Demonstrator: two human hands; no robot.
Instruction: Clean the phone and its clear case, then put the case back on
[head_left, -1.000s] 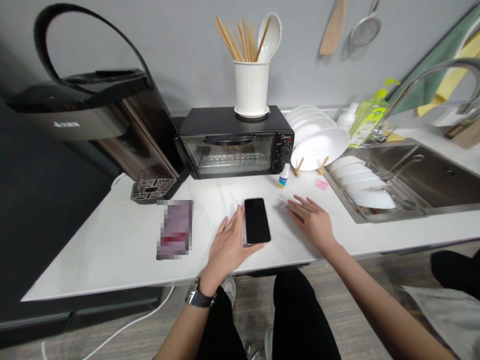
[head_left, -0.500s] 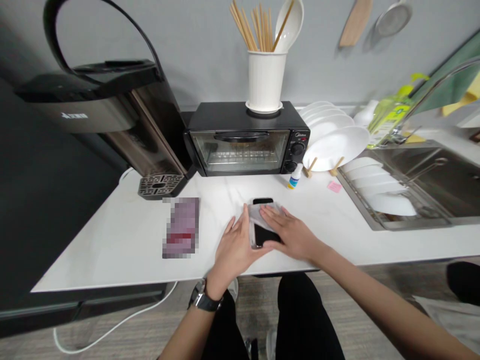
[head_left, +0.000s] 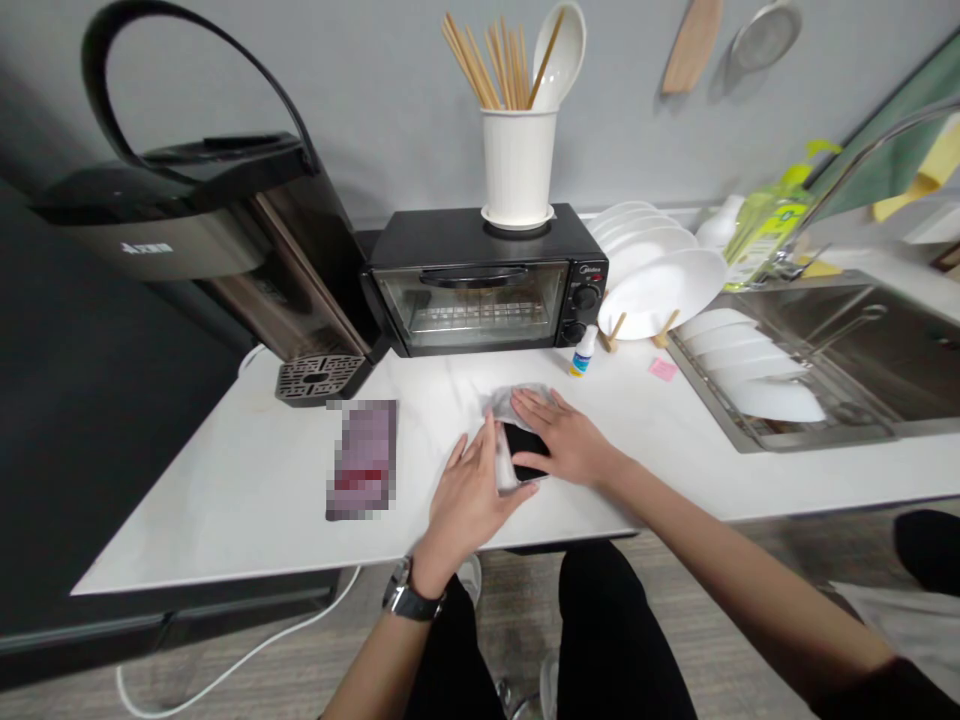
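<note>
A black smartphone (head_left: 525, 455) lies flat on the white counter, partly hidden by my hands. A thin whitish cloth (head_left: 504, 402) covers its far end. My right hand (head_left: 568, 440) lies flat with its fingers stretched over the cloth, and its thumb reaches across the dark screen. Along the phone's left and near edges rests my left hand (head_left: 466, 497), fingers extended and thumb spread apart; a dark watch is on that wrist. A small spray bottle (head_left: 583, 353) with a blue label stands beyond my right hand.
A toaster oven (head_left: 480, 300) at the back carries a white holder (head_left: 517, 165) of chopsticks. The water dispenser (head_left: 315, 260) stands left, behind a blurred purple item (head_left: 365, 455). White plates (head_left: 660, 290), a pink note (head_left: 663, 369) and the sink (head_left: 862, 440) are on the right.
My right hand and the cloth have shifted toward the phone's far end, covering its top and exposing more of the screen's middle. My left hand stays beside the phone.
</note>
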